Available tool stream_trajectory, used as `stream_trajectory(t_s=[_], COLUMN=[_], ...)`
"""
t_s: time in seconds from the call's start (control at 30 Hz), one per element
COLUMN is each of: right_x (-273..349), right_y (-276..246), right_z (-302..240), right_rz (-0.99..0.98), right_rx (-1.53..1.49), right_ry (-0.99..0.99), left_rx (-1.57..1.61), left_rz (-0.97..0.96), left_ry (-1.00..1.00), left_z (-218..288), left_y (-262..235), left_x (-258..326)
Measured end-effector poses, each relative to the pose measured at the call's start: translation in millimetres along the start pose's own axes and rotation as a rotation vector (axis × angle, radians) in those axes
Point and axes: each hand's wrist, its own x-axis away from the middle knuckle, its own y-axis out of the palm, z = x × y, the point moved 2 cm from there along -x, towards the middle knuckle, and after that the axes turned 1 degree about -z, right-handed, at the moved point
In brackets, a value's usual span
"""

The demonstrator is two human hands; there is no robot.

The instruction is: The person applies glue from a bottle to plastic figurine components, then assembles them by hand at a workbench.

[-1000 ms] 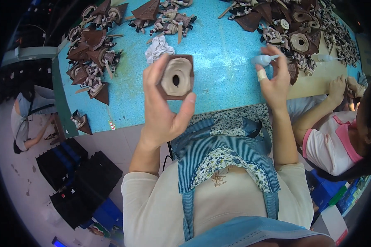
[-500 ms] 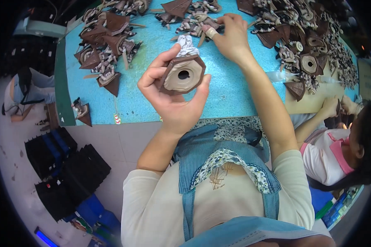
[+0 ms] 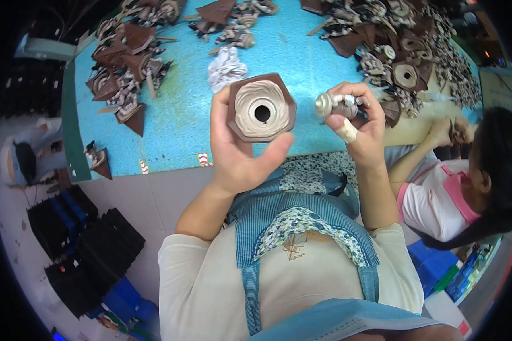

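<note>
My left hand [image 3: 239,162] grips a brown polygonal base [image 3: 273,128] by its sides, with its pale, ridged hollow turned up toward me and a dark round hole in the middle. To the right of it my right hand [image 3: 363,116] pinches a small painted figurine [image 3: 338,105] between thumb and fingers; its pale round end points left toward the base. The two pieces are apart. A bandage wraps my right thumb. Beyond my left hand a crumpled white cloth [image 3: 226,69] lies on the blue table [image 3: 188,108].
Piles of figurines with brown bases [image 3: 128,51] spread over the table's far left, and larger heaps [image 3: 375,34] fill the right. One figurine [image 3: 96,159] stands near the left corner. A co-worker [image 3: 444,196] sits close on the right. Black crates [image 3: 94,238] stand on the floor at left.
My right hand has come back from the far pile with a figurine and is now beside the base. The left hand has tilted the base, and the white cloth behind it shows more.
</note>
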Motion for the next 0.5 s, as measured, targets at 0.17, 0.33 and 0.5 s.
stream_trajectory(t_s=[0.17, 0.33, 0.5], right_x=[19, 24, 19], right_y=[-8, -13, -4], right_z=[-19, -39, -56], right_rz=[-0.127, -0.298, -0.458], right_rx=[-0.038, 0.362, 0.648], right_ry=[-0.03, -0.251, -0.528], left_rx=[-0.186, -0.192, -0.155], left_rz=[-0.392, -0.515, -0.631], left_ry=[-0.202, -0.434, -0.511], left_z=[-2, -1, 0], left_y=[11, 33, 38], left_x=[6, 8, 9])
